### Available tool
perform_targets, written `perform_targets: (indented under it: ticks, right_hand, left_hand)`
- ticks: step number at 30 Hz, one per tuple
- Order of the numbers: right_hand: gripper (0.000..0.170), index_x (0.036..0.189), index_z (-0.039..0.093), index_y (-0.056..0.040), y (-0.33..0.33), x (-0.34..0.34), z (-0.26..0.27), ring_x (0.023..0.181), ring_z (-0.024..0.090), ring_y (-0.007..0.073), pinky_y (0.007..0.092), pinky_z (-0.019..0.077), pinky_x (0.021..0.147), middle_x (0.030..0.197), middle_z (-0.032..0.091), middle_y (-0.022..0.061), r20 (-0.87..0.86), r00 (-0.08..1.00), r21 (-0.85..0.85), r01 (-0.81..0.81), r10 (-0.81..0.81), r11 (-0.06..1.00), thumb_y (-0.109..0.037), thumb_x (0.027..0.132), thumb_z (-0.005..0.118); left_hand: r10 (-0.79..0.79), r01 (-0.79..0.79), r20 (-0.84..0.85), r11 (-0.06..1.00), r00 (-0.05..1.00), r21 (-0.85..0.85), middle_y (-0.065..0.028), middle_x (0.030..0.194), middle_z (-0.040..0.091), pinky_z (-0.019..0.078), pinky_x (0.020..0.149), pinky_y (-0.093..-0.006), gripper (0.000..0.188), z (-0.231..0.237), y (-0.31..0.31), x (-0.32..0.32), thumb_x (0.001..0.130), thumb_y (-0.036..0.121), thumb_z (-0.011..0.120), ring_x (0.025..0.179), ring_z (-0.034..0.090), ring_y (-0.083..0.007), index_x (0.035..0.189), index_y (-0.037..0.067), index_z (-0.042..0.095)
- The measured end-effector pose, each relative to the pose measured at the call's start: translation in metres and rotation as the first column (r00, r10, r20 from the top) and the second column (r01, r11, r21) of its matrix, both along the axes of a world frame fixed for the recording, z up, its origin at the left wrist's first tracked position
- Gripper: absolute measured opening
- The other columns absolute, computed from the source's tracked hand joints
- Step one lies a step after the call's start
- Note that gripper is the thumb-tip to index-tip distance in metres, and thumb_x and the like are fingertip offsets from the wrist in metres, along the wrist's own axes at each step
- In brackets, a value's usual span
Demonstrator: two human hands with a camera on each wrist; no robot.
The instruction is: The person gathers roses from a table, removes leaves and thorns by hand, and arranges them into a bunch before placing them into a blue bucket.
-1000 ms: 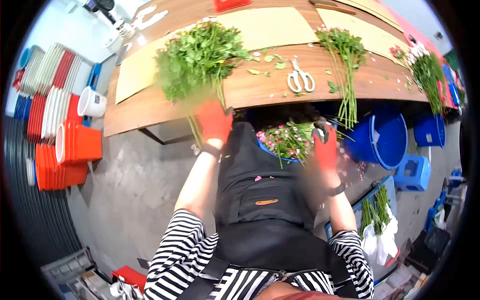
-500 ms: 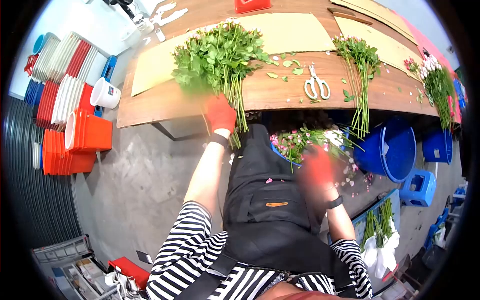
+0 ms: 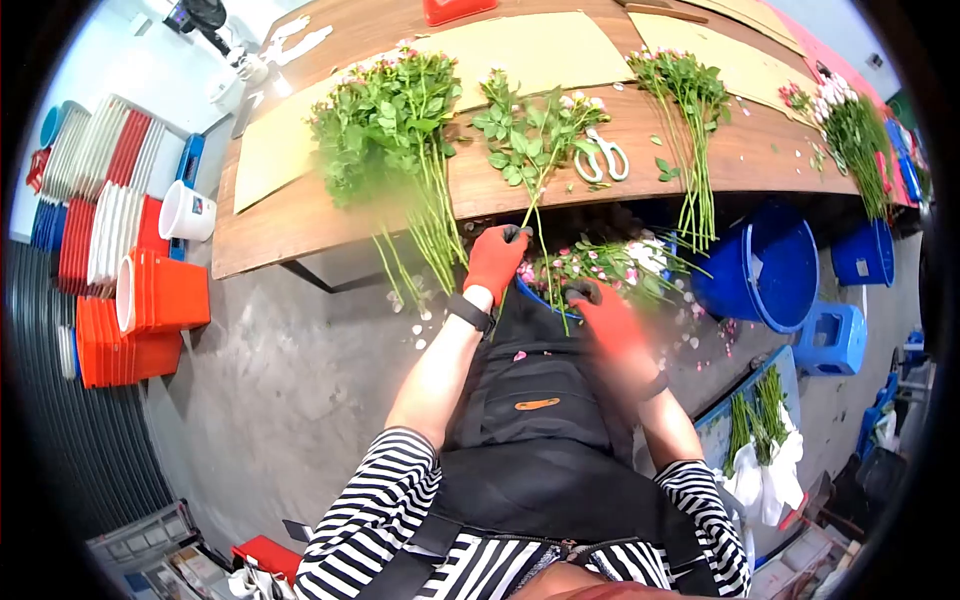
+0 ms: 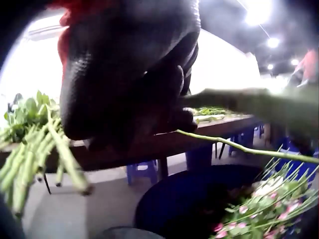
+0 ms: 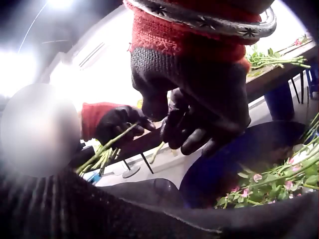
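Note:
In the head view my left hand (image 3: 497, 258), in a red glove with black palm, pinches the lower stems of leafy rose stems (image 3: 538, 150). Their pale pink heads lie over the table edge beside the scissors (image 3: 602, 160). The left wrist view shows a thin green stem (image 4: 239, 146) running out from the dark fingers. My right hand (image 3: 612, 318), gloved alike, hovers over my lap by the blue bucket of cuttings. Its fingers (image 5: 199, 134) bend loosely with nothing visible between them. A large bunch of roses (image 3: 395, 120) lies left of my left hand.
A smaller rose bunch (image 3: 690, 95) lies right of the scissors, stems over the edge. Pink blooms and trimmings (image 3: 590, 268) fill the bucket below. A larger blue bucket (image 3: 757, 265) and blue stool (image 3: 830, 340) stand to the right. Red crates (image 3: 165, 290) are stacked at left.
My left hand has moved right from the large bunch and now holds leafy rose stems in front of the scissors. My right hand has moved slightly near the bucket.

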State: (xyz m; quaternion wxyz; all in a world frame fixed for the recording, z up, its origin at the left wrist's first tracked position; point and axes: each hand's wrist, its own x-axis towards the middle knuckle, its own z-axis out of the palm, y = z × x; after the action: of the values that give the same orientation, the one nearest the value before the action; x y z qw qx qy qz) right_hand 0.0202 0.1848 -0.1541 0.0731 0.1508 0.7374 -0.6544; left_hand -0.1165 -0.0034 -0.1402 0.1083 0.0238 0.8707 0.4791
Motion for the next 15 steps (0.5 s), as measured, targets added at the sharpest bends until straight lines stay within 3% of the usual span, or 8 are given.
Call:
perform_targets:
  ticks: [2, 4, 5, 7, 9, 10, 12, 15]
  right_hand:
    - [0.036, 0.118, 0.060, 0.0036, 0.000, -0.009, 0.004, 0.104, 0.064, 0.0206, 0.0319, 0.0479, 0.092, 0.111, 0.068, 0.0135, -0.043, 0.998, -0.025, 0.052, -0.053, 0.998, -0.010, 0.085, 0.066]
    - [0.039, 0.121, 0.058, 0.0031, -0.003, -0.023, 0.001, 0.107, 0.063, 0.0224, 0.0329, 0.0475, 0.093, 0.116, 0.066, 0.0147, -0.143, 0.982, -0.042, 0.117, -0.122, 0.992, -0.011, 0.085, 0.067]
    - [0.043, 0.123, 0.055, 0.0025, -0.004, -0.030, 0.002, 0.110, 0.062, 0.0254, 0.0346, 0.0467, 0.095, 0.122, 0.062, 0.0166, -0.165, 0.981, 0.228, 0.137, -0.100, 0.964, -0.014, 0.086, 0.067]
    - [0.044, 0.124, 0.055, 0.0025, -0.011, -0.044, 0.011, 0.111, 0.061, 0.0273, 0.0356, 0.0466, 0.095, 0.123, 0.062, 0.0178, -0.195, 0.977, 0.226, 0.134, -0.090, 0.965, -0.016, 0.086, 0.067]
    - [0.044, 0.126, 0.053, 0.0023, -0.023, -0.060, 0.011, 0.110, 0.061, 0.0255, 0.0352, 0.0470, 0.094, 0.120, 0.063, 0.0154, -0.327, 0.940, 0.237, 0.179, -0.095, 0.955, -0.015, 0.088, 0.065]
    - [0.043, 0.126, 0.053, 0.0019, -0.029, -0.068, 0.027, 0.108, 0.062, 0.0244, 0.0345, 0.0473, 0.093, 0.118, 0.064, 0.0145, -0.343, 0.928, 0.013, 0.161, -0.146, 0.987, -0.014, 0.088, 0.064]
    - [0.040, 0.126, 0.054, 0.0012, -0.035, -0.084, 0.066, 0.103, 0.063, 0.0221, 0.0332, 0.0479, 0.091, 0.114, 0.064, 0.0126, -0.337, 0.904, -0.423, 0.104, -0.263, 0.900, -0.013, 0.090, 0.062]
    - [0.033, 0.123, 0.055, 0.0007, -0.034, -0.099, 0.115, 0.091, 0.062, 0.0164, 0.0300, 0.0493, 0.083, 0.104, 0.064, 0.0087, -0.226, 0.956, -0.645, -0.002, -0.188, 0.764, -0.009, 0.091, 0.059]
  left_hand:
    - [-0.047, 0.042, 0.064, 0.996, 0.997, 0.074, -0.0126, 0.073, 0.067, 0.0470, 0.067, -0.0341, 0.026, 0.001, 0.003, 0.004, 0.087, 0.022, 0.065, 0.071, 0.063, -0.0159, 0.090, -0.003, 0.069]
    - [-0.001, -0.002, 0.009, 0.952, 1.000, 0.305, -0.0073, 0.072, 0.065, 0.0472, 0.066, -0.0274, 0.017, -0.009, 0.006, 0.007, 0.087, 0.017, 0.063, 0.067, 0.058, -0.0109, 0.089, 0.000, 0.068]
    - [0.035, -0.021, -0.027, 0.914, 0.999, 0.405, -0.0063, 0.074, 0.066, 0.0472, 0.067, -0.0266, 0.016, 0.003, 0.009, 0.015, 0.087, 0.014, 0.063, 0.070, 0.058, -0.0091, 0.092, 0.000, 0.068]
    - [0.036, -0.031, 0.002, 0.818, 0.999, 0.575, -0.0029, 0.082, 0.068, 0.0475, 0.070, -0.0251, 0.015, 0.025, 0.010, 0.025, 0.087, 0.005, 0.062, 0.076, 0.058, -0.0073, 0.098, -0.003, 0.066]
    - [0.064, -0.002, -0.101, 0.853, 0.993, 0.523, -0.0033, 0.083, 0.068, 0.0475, 0.071, -0.0247, 0.014, 0.031, 0.007, 0.033, 0.087, 0.005, 0.062, 0.077, 0.058, -0.0071, 0.097, -0.003, 0.066]
    - [0.075, 0.008, -0.149, 0.868, 0.986, 0.496, -0.0035, 0.084, 0.068, 0.0476, 0.072, -0.0245, 0.013, 0.036, 0.007, 0.040, 0.087, 0.004, 0.062, 0.077, 0.058, -0.0071, 0.097, -0.003, 0.066]
    - [0.062, 0.031, -0.191, 0.893, 0.980, 0.449, -0.0076, 0.082, 0.065, 0.0475, 0.071, -0.0267, 0.012, 0.039, 0.011, 0.055, 0.085, 0.002, 0.063, 0.076, 0.058, -0.0109, 0.096, -0.003, 0.066]
    - [-0.031, 0.156, -0.335, 0.922, 0.942, 0.355, -0.0084, 0.090, 0.065, 0.0487, 0.076, -0.0284, 0.022, 0.041, 0.022, 0.068, 0.083, 0.005, 0.069, 0.082, 0.058, -0.0115, 0.103, -0.003, 0.064]
